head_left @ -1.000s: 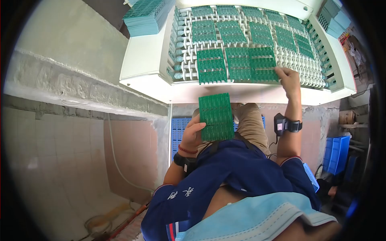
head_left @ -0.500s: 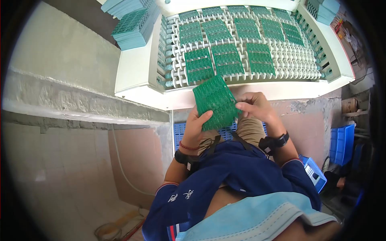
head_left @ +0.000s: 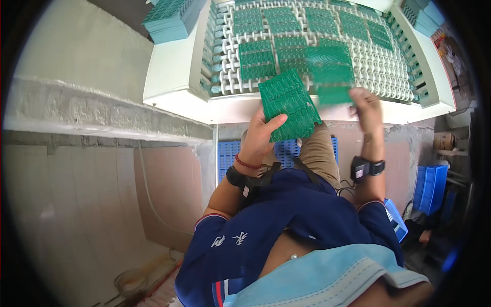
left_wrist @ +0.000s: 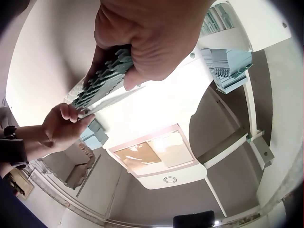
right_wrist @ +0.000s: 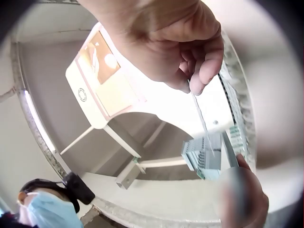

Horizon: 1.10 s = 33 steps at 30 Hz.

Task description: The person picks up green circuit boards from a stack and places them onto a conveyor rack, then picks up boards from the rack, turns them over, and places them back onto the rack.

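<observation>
My left hand (head_left: 261, 133) grips a small stack of green circuit boards (head_left: 289, 105), thumb on top, near the front edge of the roller conveyor (head_left: 383, 77). In the left wrist view the layered edges of that stack (left_wrist: 105, 78) show under the fingers. With its fingertips my right hand (head_left: 367, 110) pinches one circuit board (head_left: 335, 95) by its right edge. This board is blurred and overlaps the conveyor's front row in the head view. Seen edge-on in the right wrist view, the same board (right_wrist: 202, 116) is a thin strip below the fingers.
Several circuit boards (head_left: 255, 60) lie in rows on the white rollers. Board stacks stand on the left side rail (head_left: 176, 18) and at the far right (head_left: 427, 18). A concrete ledge (head_left: 112, 105) runs along the left. Blue crates (head_left: 429, 189) are at the lower right.
My right hand went from the conveyor back to the stack, then out again with one board. The left hand and stack rose toward the conveyor. Boards on the rollers shifted away.
</observation>
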Tool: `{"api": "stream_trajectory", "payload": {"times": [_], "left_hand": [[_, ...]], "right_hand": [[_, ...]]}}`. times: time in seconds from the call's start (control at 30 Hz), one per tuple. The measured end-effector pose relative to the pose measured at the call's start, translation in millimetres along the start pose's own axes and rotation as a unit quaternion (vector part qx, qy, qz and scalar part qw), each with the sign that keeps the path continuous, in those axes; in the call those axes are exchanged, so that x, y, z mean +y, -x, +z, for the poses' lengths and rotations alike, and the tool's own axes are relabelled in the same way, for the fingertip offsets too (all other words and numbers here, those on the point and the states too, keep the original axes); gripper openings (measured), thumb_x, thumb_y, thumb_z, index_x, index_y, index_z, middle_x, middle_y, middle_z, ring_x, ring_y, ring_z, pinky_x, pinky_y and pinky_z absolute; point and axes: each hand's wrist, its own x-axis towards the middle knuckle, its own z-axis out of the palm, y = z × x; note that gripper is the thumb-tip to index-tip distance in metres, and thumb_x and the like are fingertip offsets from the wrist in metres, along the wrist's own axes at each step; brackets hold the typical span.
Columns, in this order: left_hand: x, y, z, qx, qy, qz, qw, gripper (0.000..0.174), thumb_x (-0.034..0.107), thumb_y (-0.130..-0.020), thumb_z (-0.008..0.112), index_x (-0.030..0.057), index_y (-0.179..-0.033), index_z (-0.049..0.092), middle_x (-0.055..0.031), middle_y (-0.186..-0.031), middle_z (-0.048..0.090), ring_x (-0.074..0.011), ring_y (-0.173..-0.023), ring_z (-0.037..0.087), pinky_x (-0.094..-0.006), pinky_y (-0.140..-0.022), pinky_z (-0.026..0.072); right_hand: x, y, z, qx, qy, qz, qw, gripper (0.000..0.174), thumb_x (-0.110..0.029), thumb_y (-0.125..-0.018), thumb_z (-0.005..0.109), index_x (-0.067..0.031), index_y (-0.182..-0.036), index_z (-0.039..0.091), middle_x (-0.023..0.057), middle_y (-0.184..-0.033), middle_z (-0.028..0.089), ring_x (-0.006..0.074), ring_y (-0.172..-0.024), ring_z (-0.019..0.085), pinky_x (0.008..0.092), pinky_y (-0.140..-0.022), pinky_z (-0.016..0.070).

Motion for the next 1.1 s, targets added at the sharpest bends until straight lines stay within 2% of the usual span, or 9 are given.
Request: {"api": "stream_trajectory", "payload": {"times": [0.17,0.27,0.33,0.43,0.53,0.57,0.7,0.83,1.1], "left_hand": [[8,5,-6,-0.017,-0.008,0.014,1.0,0.042,-0.002,-0.078,0.057,-0.0026,-0.117,0.043,-0.0113,-0.109,0.056,-0.0183,-0.097,0.056,-0.0318,-0.082,0.0483],[9,6,-8,-0.046,-0.032,0.023,0.998,0.048,-0.003,-0.075,0.06,-0.0027,-0.119,0.041,-0.0117,-0.111,0.055,-0.019,-0.099,0.056,-0.0326,-0.085,0.0467],[8,7,-6,-0.056,-0.044,0.037,0.997,0.052,-0.004,-0.072,0.061,-0.0026,-0.12,0.04,-0.0118,-0.112,0.055,-0.0195,-0.1,0.055,-0.0333,-0.087,0.0449],[6,7,-7,-0.063,-0.06,0.045,0.995,0.054,-0.004,-0.072,0.061,-0.0024,-0.121,0.039,-0.0117,-0.112,0.055,-0.0195,-0.101,0.055,-0.0333,-0.088,0.0441],[4,5,-11,-0.072,-0.07,0.027,0.995,0.054,-0.005,-0.071,0.061,-0.0026,-0.121,0.039,-0.0116,-0.112,0.055,-0.0194,-0.101,0.055,-0.0329,-0.088,0.0439],[5,4,-9,-0.077,-0.072,0.022,0.994,0.054,-0.005,-0.071,0.061,-0.0026,-0.121,0.039,-0.0116,-0.112,0.055,-0.0194,-0.101,0.055,-0.0329,-0.088,0.0439],[5,4,0,-0.073,-0.078,0.007,0.994,0.055,-0.007,-0.071,0.059,-0.0033,-0.121,0.038,-0.012,-0.113,0.054,-0.0195,-0.101,0.055,-0.0326,-0.087,0.0444],[4,8,-3,-0.055,-0.071,0.018,0.996,0.055,-0.008,-0.071,0.058,-0.0037,-0.122,0.037,-0.0125,-0.112,0.054,-0.0196,-0.101,0.055,-0.0327,-0.087,0.0447],[16,35,-26,-0.031,-0.135,0.042,0.989,0.052,-0.006,-0.072,0.059,-0.0032,-0.12,0.04,-0.0132,-0.112,0.055,-0.0192,-0.1,0.055,-0.0316,-0.084,0.0458]], "right_hand": [[-14,-61,-97,0.158,0.123,-0.048,0.978,0.023,-0.026,-0.081,0.062,-0.0038,-0.085,0.065,-0.0045,-0.054,0.05,0.0004,-0.044,0.037,0.0156,-0.039,0.0239],[-11,-89,-130,0.154,0.273,-0.016,0.949,0.026,-0.028,-0.079,0.064,-0.0038,-0.087,0.065,0.0004,-0.056,0.055,0.0075,-0.047,0.047,0.0198,-0.044,0.0348],[-8,-91,-123,0.214,0.561,-0.116,0.791,0.031,-0.03,-0.075,0.066,-0.005,-0.092,0.065,0.0068,-0.062,0.06,0.0188,-0.057,0.058,0.0275,-0.056,0.0441],[-12,-73,-97,0.219,0.593,-0.17,0.756,0.035,-0.032,-0.072,0.067,-0.0065,-0.096,0.064,0.0113,-0.075,0.064,0.0264,-0.072,0.061,0.0324,-0.068,0.0458],[-10,-39,-45,0.068,0.401,-0.063,0.912,0.03,-0.029,-0.076,0.066,-0.005,-0.094,0.064,0.0078,-0.083,0.064,0.0136,-0.074,0.058,0.0254,-0.068,0.0444],[-1,-24,-24,-0.023,0.279,-0.099,0.955,0.027,-0.025,-0.078,0.066,-0.0014,-0.091,0.064,0.0047,-0.08,0.063,0.0095,-0.072,0.053,0.023,-0.066,0.0434],[-9,27,37,-0.247,0.149,0.08,0.954,0.022,-0.022,-0.08,0.064,-0.0013,-0.085,0.063,0.002,-0.068,0.06,0.0049,-0.055,0.052,0.0175,-0.046,0.0404],[-2,28,34,-0.206,0.094,0.125,0.966,0.017,-0.02,-0.082,0.061,-0.0039,-0.08,0.063,0.0004,-0.065,0.06,0.0039,-0.049,0.051,0.0164,-0.044,0.0398],[-30,-47,-114,0.122,0.087,-0.058,0.987,0.015,-0.019,-0.082,0.06,-0.0041,-0.079,0.062,-0.0028,-0.058,0.053,0.0033,-0.042,0.041,0.0162,-0.037,0.0294]]}}
